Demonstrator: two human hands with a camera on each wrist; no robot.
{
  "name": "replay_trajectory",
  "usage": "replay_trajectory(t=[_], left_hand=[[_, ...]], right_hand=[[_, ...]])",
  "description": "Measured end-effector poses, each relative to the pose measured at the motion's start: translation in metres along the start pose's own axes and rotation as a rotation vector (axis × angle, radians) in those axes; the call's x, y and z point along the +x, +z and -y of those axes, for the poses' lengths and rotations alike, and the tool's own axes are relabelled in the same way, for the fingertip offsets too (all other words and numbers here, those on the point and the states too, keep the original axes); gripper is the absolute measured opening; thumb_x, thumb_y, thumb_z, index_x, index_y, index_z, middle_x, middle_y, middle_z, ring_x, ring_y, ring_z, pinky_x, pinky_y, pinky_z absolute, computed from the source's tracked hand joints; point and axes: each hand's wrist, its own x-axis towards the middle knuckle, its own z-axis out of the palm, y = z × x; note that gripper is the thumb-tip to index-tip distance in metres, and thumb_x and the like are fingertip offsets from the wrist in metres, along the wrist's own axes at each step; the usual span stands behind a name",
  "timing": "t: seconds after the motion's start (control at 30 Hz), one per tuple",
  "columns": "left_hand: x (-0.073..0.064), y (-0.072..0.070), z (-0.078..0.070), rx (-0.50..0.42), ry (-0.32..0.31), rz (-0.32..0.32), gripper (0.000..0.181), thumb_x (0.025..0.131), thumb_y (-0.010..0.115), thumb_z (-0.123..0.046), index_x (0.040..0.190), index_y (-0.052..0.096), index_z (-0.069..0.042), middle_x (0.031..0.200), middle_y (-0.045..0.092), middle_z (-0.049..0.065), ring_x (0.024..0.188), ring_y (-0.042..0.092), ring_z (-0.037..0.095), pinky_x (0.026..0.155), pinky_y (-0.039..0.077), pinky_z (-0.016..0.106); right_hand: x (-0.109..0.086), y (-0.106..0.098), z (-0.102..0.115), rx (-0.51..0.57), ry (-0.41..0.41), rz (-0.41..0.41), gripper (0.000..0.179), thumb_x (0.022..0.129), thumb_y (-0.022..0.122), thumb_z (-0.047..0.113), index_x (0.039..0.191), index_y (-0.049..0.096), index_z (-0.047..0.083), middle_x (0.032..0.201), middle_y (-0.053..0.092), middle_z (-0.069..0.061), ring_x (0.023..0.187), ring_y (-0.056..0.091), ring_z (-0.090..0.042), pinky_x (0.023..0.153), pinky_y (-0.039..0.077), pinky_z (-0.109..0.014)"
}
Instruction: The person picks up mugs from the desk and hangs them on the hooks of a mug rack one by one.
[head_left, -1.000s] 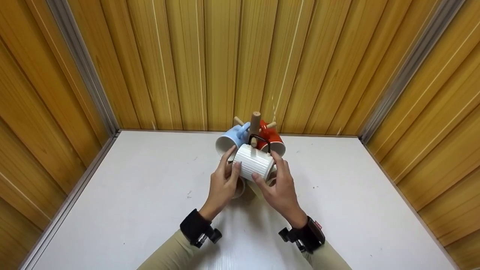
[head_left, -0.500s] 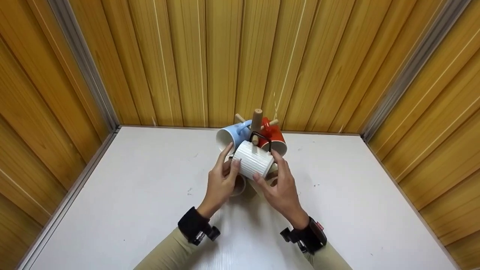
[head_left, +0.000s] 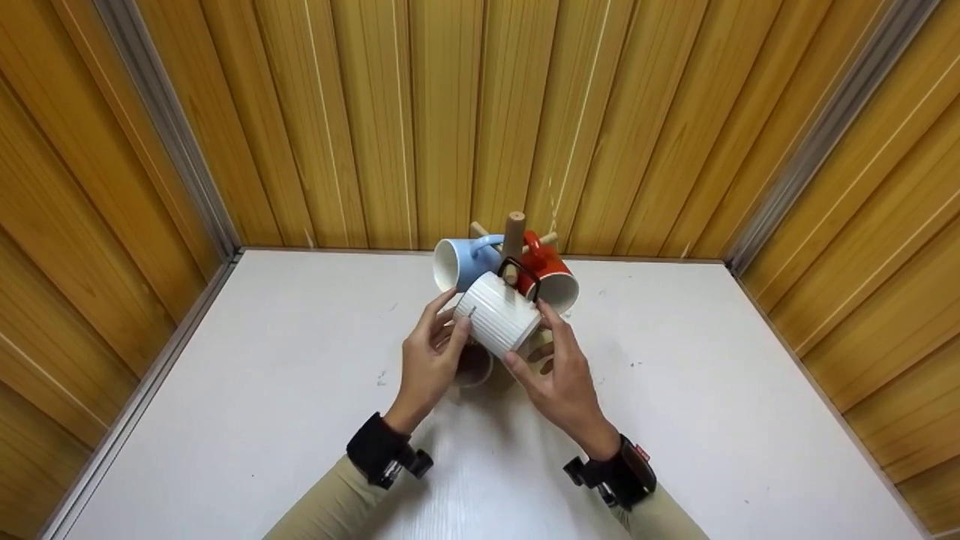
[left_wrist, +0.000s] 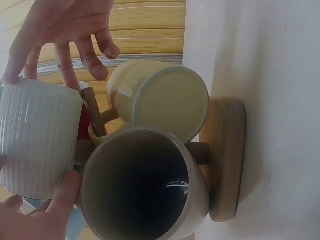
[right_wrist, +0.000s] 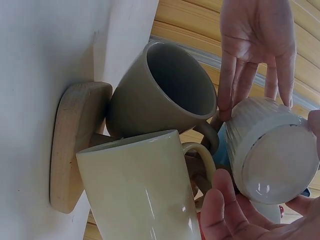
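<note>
A white ribbed mug (head_left: 499, 313) lies on its side in the air, its black handle (head_left: 529, 274) looped over a peg of a wooden mug tree (head_left: 514, 234). My left hand (head_left: 429, 364) holds the mug's upper left end between thumb and fingers. At the lower right end, my right hand (head_left: 559, 382) holds it with thumb and index finger, other fingers spread behind. A light blue mug (head_left: 476, 264) and a red mug (head_left: 546, 266) hang behind it. Below hang a greyish mug (left_wrist: 200, 200) and a cream mug (right_wrist: 140, 187), the latter mostly hidden in the head view.
The tree's wooden base (left_wrist: 227, 160) stands on a white table (head_left: 300, 375). Wood-patterned panels (head_left: 442, 127) rise behind the table and on both sides, with grey metal strips in the corners. The hanging mugs sit close around the post.
The white mug has tipped more steeply, its right end lower. My left hand has shifted slightly left with it. The light blue mug has turned a little, and the red one sits slightly further right.
</note>
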Motion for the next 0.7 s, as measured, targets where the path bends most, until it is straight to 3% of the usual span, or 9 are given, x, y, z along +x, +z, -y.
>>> replay_trajectory(t=[0.5,0.7], left_hand=[[0.000,0.002,-0.002,0.017,0.006,-0.003,0.034,0.101,0.063,-0.003,0.135,0.061,0.002,0.124,0.068,0.021,0.106,0.072,0.032,0.093,0.058,0.049],[0.002,-0.002,0.031,0.021,0.032,0.011,0.034,0.103,0.065,-0.018,0.137,0.063,-0.013,0.125,0.070,0.008,0.105,0.072,0.020,0.092,0.059,0.042]], right_hand=[[-0.002,-0.002,0.000,0.023,-0.009,-0.006,0.084,0.091,0.080,0.030,0.158,0.034,0.011,0.132,0.052,-0.012,0.083,0.064,-0.024,0.064,0.055,-0.031],[-0.002,-0.002,-0.001,0.026,-0.008,-0.003,0.083,0.091,0.080,0.030,0.158,0.034,0.011,0.133,0.052,-0.012,0.083,0.065,-0.024,0.064,0.055,-0.032]])
